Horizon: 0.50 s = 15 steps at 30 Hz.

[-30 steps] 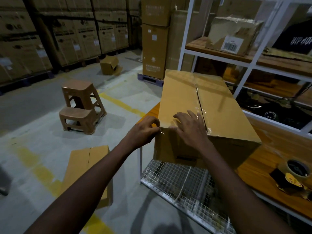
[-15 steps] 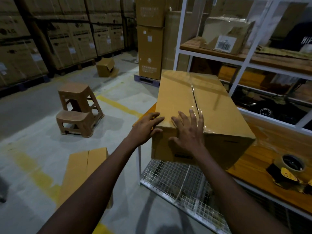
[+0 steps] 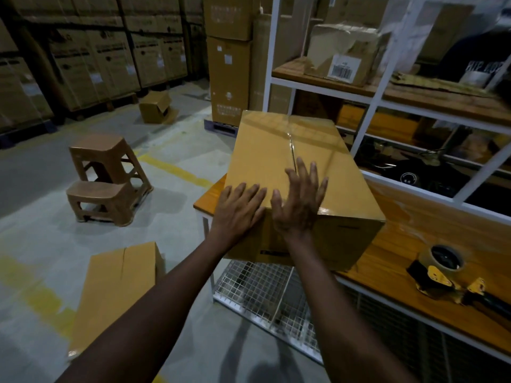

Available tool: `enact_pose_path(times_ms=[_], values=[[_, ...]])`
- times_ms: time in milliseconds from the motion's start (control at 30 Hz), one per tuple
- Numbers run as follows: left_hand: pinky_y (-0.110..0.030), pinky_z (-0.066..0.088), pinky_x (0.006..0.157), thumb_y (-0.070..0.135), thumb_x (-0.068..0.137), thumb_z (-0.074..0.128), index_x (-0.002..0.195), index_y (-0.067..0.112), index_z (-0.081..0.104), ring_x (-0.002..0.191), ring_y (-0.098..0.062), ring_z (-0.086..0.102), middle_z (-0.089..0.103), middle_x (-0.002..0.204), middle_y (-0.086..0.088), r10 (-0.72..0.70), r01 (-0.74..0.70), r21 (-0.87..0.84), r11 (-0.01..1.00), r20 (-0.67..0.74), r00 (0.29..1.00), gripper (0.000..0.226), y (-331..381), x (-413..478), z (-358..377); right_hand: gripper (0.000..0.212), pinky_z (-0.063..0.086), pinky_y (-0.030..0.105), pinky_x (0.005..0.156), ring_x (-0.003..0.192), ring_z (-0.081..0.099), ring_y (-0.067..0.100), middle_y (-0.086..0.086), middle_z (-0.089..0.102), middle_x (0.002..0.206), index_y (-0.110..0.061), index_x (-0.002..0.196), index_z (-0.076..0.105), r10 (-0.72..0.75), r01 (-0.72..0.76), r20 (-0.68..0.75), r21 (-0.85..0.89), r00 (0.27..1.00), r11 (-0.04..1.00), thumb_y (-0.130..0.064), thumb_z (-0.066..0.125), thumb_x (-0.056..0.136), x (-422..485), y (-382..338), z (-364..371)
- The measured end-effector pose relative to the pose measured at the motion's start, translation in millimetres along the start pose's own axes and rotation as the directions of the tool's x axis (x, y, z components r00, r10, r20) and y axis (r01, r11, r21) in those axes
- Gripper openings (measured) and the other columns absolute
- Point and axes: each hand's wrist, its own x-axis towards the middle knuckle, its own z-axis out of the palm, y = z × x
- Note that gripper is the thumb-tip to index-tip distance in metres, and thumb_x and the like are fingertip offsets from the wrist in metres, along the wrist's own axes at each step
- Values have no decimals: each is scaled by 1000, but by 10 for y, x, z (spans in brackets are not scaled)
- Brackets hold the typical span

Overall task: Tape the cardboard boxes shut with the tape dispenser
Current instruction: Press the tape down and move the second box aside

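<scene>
Cardboard box (image 3: pixel 276 150): left hand (image 3: pixel 237 210) and right hand (image 3: pixel 298 201) lie flat, uncurled, over its near top edge; tape dispenser (image 3: pixel 439 272) at four o'clock.

Warehouse: palletised cartons (image 3: pixel 96 64), steel shelving (image 3: pixel 270 64).

The single head-worn view looks forward and down, close over the wooden bench (image 3: pixel 387 252) toward warehouse floor beyond.
</scene>
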Motion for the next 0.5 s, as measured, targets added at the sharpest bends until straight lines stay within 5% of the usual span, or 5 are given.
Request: enact_pose_path(times_ms=[100,367,500], values=[[-42,48,92,37,106,32,130,15,64,119,-32,61,63,133,-8,72,-73,-3,997,-125,990,46,-53,-41,101,38,13,61,115,141,31,36,13,50,141,-15,121,48,31,-26,46,-106,998,994,-32,51,86,-26,231,123],[-42,50,94,39,106,39,131,17,64,122,-30,60,62,135,-5,124,-130,-25,991,-170,978,42,-148,26,263,32,21,55,114,127,46,36,13,60,115,-11,106,56,177,-184,-56,-186,983,965,-34,47,85,-15,769,-12],[-43,49,92,39,106,39,131,16,64,122,-30,60,62,135,-5,107,-109,-7,994,-140,984,42,-132,48,266,28,40,43,89,95,56,34,16,60,94,-8,93,58,276,-290,-122,-124,953,949,-31,44,86,10,1145,-168]])
